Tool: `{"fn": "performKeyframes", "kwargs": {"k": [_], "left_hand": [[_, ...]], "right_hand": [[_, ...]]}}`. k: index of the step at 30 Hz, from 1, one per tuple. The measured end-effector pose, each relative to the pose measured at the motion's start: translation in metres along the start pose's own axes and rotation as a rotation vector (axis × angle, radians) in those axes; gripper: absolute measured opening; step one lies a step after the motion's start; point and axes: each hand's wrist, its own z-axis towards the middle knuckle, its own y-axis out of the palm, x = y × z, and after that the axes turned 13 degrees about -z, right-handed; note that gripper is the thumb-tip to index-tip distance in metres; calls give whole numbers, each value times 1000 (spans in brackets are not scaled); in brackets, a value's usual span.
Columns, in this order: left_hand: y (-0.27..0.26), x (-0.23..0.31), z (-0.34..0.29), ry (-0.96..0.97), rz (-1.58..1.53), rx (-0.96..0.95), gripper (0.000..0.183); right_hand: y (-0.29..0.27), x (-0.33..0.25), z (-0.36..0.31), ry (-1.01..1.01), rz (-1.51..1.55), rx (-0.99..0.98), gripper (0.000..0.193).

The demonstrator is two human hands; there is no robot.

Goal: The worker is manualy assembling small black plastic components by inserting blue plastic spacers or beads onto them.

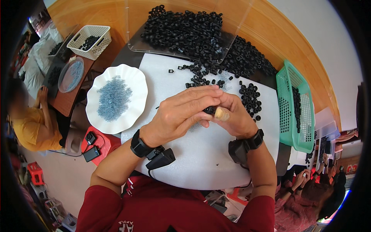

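My left hand (181, 110) and my right hand (236, 116) meet over the middle of the white foam sheet (185, 154). Between their fingertips they grip a small black plastic part (210, 110), mostly covered by the fingers. A yellowish finger cover (222, 114) wraps my right thumb, which presses beside the part. Just beyond the hands lie loose black plastic parts (199, 79). A scattering of tiny blue-grey pieces (226, 77), perhaps springs, lies among them. Close to my right hand is another group of black parts (250, 96).
Left stands a scalloped white plate (135, 83) with a heap of tiny blue-grey pieces. A clear bin (135, 44) of black parts lies at the back; a green basket (286, 127) stands right. Another person (34, 123) sits far left, and more people (305, 201) work at lower right.
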Motion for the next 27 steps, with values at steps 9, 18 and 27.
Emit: {"fn": "performKeyframes", "kwargs": {"k": [9, 18, 27], "left_hand": [[4, 0, 0, -127, -55, 66, 29], [3, -5, -1, -80, -93, 87, 27], [2, -1, 1, -60, 24, 93, 26]], "right_hand": [[-7, 0, 0, 71, 89, -45, 45], [-12, -2, -2, 54, 113, -70, 44], [-19, -16, -5, 95, -47, 133, 21]]}}
